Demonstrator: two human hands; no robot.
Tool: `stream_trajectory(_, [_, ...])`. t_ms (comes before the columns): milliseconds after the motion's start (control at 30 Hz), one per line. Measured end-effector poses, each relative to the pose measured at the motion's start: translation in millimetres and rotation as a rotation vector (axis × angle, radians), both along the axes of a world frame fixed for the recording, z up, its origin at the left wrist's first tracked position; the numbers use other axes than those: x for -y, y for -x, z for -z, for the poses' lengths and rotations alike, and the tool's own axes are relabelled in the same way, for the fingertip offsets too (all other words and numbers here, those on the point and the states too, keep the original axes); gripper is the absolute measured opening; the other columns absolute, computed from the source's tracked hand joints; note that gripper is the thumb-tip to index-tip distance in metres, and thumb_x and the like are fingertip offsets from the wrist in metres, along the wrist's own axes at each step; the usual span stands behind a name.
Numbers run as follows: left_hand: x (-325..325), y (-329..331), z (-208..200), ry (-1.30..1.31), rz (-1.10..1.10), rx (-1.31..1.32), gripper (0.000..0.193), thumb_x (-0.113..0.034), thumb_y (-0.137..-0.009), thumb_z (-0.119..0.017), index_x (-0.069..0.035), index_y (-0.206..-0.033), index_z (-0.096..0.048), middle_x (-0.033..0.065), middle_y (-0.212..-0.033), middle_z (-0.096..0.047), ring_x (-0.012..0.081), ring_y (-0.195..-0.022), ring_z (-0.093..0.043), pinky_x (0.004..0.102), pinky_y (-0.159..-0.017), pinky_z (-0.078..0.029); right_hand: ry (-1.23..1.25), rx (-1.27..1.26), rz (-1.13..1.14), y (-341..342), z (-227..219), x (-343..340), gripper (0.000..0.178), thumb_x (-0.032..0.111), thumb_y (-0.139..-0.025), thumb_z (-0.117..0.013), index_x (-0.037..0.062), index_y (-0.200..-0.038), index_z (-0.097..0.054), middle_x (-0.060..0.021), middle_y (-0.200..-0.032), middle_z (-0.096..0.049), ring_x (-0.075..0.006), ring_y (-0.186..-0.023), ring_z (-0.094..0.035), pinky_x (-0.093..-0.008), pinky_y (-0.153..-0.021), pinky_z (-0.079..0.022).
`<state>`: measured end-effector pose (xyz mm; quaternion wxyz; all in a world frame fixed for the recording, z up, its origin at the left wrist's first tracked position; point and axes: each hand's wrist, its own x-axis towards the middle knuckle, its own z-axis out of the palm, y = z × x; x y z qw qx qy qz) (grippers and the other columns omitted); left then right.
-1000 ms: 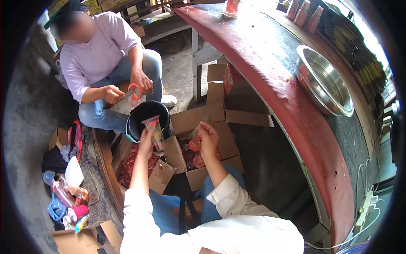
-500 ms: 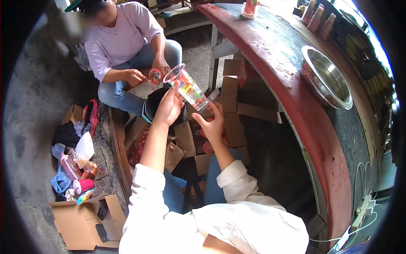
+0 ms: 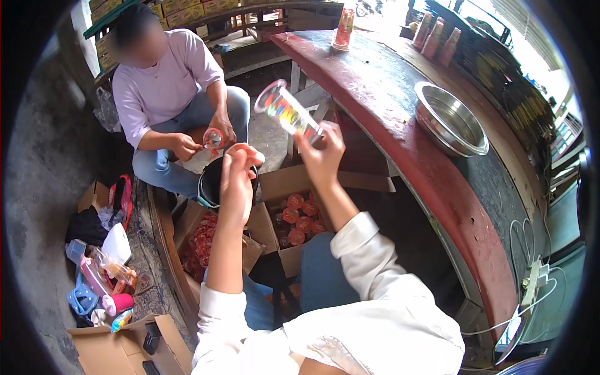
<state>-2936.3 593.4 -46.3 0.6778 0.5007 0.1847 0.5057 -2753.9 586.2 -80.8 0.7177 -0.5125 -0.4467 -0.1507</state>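
Observation:
My right hand point(image 3: 324, 153) grips a clear printed plastic cup point(image 3: 289, 111) near its base. The cup is tilted, its rim toward the upper left, and slightly blurred. My left hand point(image 3: 239, 178) is raised below and left of it, fingers up and loosely bent, touching nothing. Under my arms sits a cardboard box point(image 3: 267, 230) holding several cups with red lids point(image 3: 300, 219). Beside it another box holds crumpled red scraps point(image 3: 199, 245). Across from me, a seated person point(image 3: 165, 87) holds a clear cup point(image 3: 213, 140) with red bits above a black bucket point(image 3: 210, 182).
To the right runs a long curved table with a red edge point(image 3: 431, 165). On it stand a metal basin point(image 3: 425, 112), a cup stack point(image 3: 343, 31) and several more stacks point(image 3: 432, 39). A bench at left carries bags and household items point(image 3: 103, 275); an open carton point(image 3: 109, 347) lies nearby.
My left hand has let go of the cup and dropped lower. My right hand has lifted the cup up and slightly right. The view has shifted, exposing more of the lidded cups.

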Motion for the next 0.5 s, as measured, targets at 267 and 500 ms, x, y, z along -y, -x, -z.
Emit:
stream_trajectory(267, [100.0, 59.6, -120.8, -0.523, 0.687, 0.547, 0.039, -0.047, -0.077, -0.067, -0.016, -0.081, -0.046, -0.0042, -0.078, -0.043, 0.016, -0.074, -0.033, 0.033, -0.072, -0.024, 0.753, 0.514, 0.761, -151.5, -182.8, 9.1, 0.064, 0.072, -0.061, -0.063, 0.0148, -0.09, -0.07, -0.008, -0.085, -0.069, -0.0258, -0.086, -0.066, -0.04, -0.078, -0.048])
stream_trajectory(500, [122.7, 68.2, -145.1, -0.471, 0.654, 0.59, 0.024, -0.024, -0.079, -0.066, -0.019, -0.061, -0.052, -0.0085, -0.065, -0.045, 0.0087, -0.062, -0.038, 0.0303, -0.061, -0.023, 1.288, 0.322, 0.666, -200.3, -232.6, 22.3, 0.082, 0.071, -0.055, -0.065, 0.0023, -0.099, -0.065, -0.0163, -0.104, -0.065, -0.0298, -0.102, -0.06, -0.0504, -0.095, -0.035])
